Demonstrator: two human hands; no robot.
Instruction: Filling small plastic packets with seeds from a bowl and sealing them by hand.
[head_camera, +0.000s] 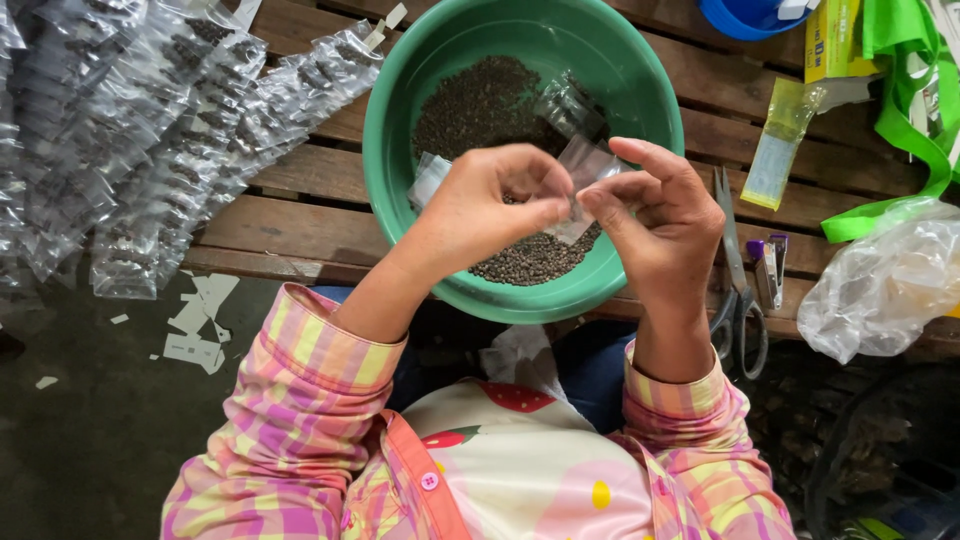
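Over the green basin (400, 110) of dark seeds (480, 105), both hands meet on a small clear plastic bag (585, 165): the left hand (490, 205) pinches its lower edge between thumb and fingers, and the right hand (660, 215) grips it the same way from the other side. Left of the basin lie heaps of filled clear packets (150, 130) on the wooden slats (300, 215); right of it rest scissors (738, 290), a small stapler (770, 265) and a crumpled plastic bag (885, 285)
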